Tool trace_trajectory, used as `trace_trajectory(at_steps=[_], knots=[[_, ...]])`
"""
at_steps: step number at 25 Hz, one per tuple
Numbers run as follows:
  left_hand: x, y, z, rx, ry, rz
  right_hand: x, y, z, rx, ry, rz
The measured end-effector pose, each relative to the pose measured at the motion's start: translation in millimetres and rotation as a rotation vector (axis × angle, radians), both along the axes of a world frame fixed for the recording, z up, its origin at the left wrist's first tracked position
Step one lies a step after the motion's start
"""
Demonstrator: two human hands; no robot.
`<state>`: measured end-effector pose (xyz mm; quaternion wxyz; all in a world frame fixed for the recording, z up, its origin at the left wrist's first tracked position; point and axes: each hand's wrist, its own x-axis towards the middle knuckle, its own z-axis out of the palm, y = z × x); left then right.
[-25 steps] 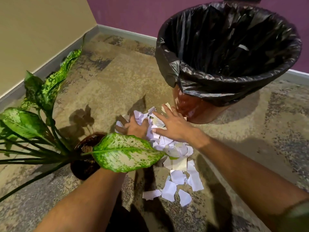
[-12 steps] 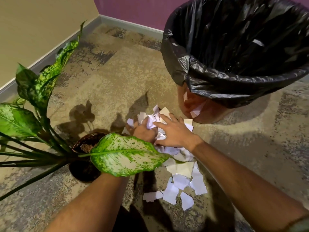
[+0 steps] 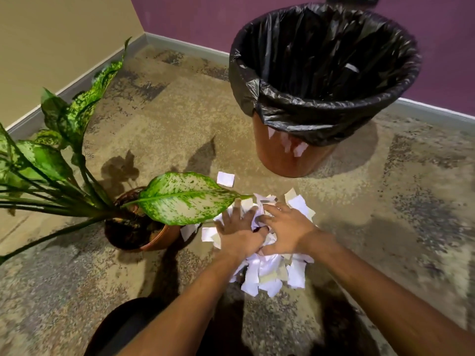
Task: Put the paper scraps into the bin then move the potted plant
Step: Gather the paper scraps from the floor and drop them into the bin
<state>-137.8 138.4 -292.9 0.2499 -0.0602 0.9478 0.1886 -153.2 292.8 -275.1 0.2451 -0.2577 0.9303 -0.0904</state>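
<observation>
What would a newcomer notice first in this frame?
Probably the two hands, left hand and right hand, side by side on a heap of white paper scraps on the carpet, low centre. Behind them, upper right, stands a large bin lined with a black bag. At left, the potted plant stretches a big speckled leaf toward the heap.
</observation>
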Motion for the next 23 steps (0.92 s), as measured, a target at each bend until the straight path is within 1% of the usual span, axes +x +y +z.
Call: trace_trajectory(at_steps=[1,2,3,4,5,6,7,8,9,10,11,12,14,15,17,20,23], knots=[[7.0,2.7,-5.3,0.015,0.030,-0.046,2.1,-7.2,-5.0,0.015,-0.055,-0.007],[9.1,1.7,-8.3,0.049,0.026,-0.101,8.4,3.1,0.0,0.040,0.005,0.015],[11.7,1.8,-7.8,0.093,0.039,-0.122,16.6,7.9,3.4,0.033,-0.023,-0.013],[15.8,0.1,-4.8,0.148,0.048,-0.128,20.8,13.2,7.4,0.025,-0.053,-0.054],[15.4,-2.7,0.3,0.172,0.063,-0.110,21.1,20.2,10.4,0.006,-0.038,-0.092],[12.7,-6.9,7.6,0.180,0.088,-0.082,21.8,27.1,17.1,0.018,-0.060,-0.152],[9.8,-12.4,12.0,0.142,0.103,-0.086,22.3,36.9,19.7,-0.012,-0.046,-0.194],[7.2,-17.9,18.8,0.127,0.059,-0.097,22.8,43.7,24.8,-0.001,-0.035,-0.230],[6.8,-22.5,23.2,0.157,-0.027,-0.106,22.2,48.0,23.7,0.006,-0.064,-0.264],[11.0,-24.1,28.3,0.192,-0.123,-0.128,21.3,47.4,24.4,0.050,-0.098,-0.272],[14.9,-24.6,30.0,0.212,-0.171,-0.181,21.0,43.7,23.8,0.078,-0.097,-0.261],[17.9,-24.3,29.7,0.182,-0.161,-0.240,21.5,37.2,23.6,0.110,-0.078,-0.234],[23.8,-21.5,29.1,0.101,-0.062,-0.322,24.9,24.4,20.8,0.138,0.024,-0.154],[25.6,-19.9,29.4,0.065,-0.002,-0.335,25.9,19.0,21.9,0.145,0.060,-0.128],[26.8,-18.4,29.4,0.038,0.055,-0.316,29.4,14.2,26.1,0.129,0.126,-0.110],[29.0,-17.5,31.1,0.067,0.116,-0.276,33.7,20.3,35.5,0.074,0.204,-0.160],[31.9,-19.6,33.1,0.137,0.114,-0.190,37.4,30.0,47.3,-0.054,0.278,-0.298]])
